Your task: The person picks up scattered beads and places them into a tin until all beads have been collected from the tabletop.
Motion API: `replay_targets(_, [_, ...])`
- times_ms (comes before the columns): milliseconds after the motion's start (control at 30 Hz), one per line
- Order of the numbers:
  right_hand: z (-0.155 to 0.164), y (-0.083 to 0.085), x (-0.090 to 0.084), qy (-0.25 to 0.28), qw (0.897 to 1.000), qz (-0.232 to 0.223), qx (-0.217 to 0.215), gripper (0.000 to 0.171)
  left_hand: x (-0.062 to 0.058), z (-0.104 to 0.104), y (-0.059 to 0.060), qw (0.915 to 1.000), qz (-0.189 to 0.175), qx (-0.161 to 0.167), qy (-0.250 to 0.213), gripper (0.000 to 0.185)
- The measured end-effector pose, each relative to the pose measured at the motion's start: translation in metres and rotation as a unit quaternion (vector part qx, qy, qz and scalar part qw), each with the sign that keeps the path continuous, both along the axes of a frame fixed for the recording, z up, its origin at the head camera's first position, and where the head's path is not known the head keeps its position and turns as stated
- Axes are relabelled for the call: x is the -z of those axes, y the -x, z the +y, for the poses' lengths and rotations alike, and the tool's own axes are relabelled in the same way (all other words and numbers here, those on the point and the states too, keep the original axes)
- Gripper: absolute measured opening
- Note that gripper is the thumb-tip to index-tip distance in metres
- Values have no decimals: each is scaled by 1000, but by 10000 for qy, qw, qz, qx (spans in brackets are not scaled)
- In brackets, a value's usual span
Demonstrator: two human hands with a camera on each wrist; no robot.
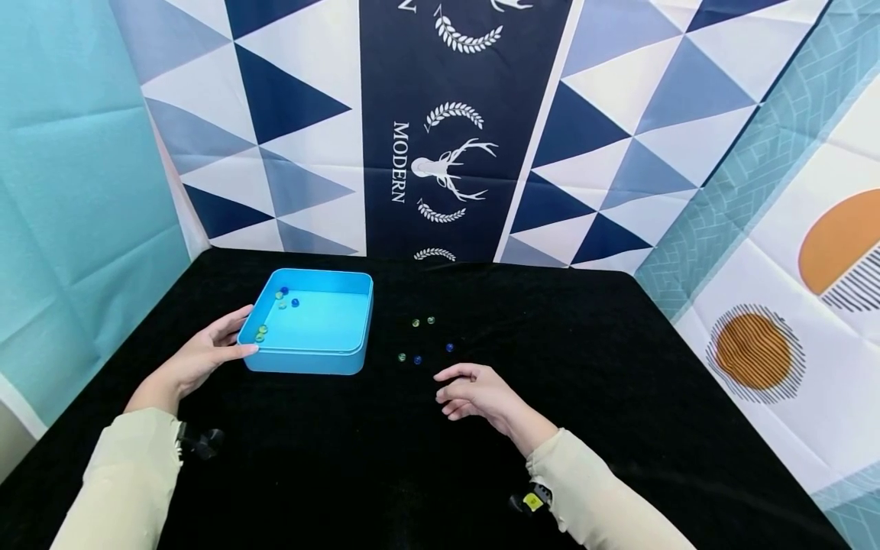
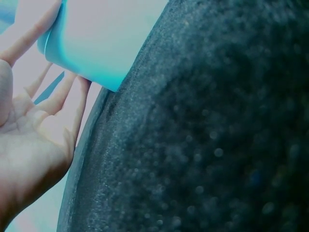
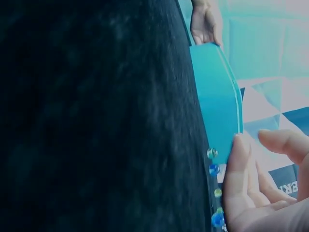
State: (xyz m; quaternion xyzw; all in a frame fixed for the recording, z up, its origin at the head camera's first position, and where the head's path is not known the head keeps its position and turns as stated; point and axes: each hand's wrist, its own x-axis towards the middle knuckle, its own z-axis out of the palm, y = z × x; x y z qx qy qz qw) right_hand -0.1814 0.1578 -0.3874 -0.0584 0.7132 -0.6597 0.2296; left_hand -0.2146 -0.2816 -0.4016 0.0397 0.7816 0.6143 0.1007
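A shallow light-blue box (image 1: 309, 362), roughly square with rounded corners, stands on the black cloth. Inside it, along the left, lie several glass marbles, such as a blue marble (image 1: 295, 303) and a yellow-green marble (image 1: 263, 329). My left hand (image 1: 199, 355) holds the box by its left side, thumb at the near corner and fingers along the far left wall. My right hand (image 1: 481, 397) hovers with loosely bent fingers, holding nothing visible. Just beyond it are loose marbles: two blue, including one blue marble (image 1: 450, 347), and several greenish ones, including a green marble (image 1: 402, 357).
Black cloth (image 1: 357, 466) covers the table. Behind it hangs a patterned fabric (image 1: 302, 114) with triangles and a dark deer panel. A pale blue sheet (image 1: 76, 176) hangs at left, and a printed white sheet (image 1: 777, 305) at right.
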Motion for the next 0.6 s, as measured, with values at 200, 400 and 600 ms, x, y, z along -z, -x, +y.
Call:
replay_targets(200, [13, 2, 3, -215, 9994, -237, -125, 41, 0, 0, 0, 10000, 4, -23, 1, 85])
replay_targets(400, [22, 7, 4, -373, 9987, -356, -22, 39, 2, -1, 1, 10000, -14, -30, -11, 85])
replay_targets(600, [30, 13, 6, -486, 9978, -431, 103, 36, 4, 0, 1, 10000, 24, -48, 7, 86])
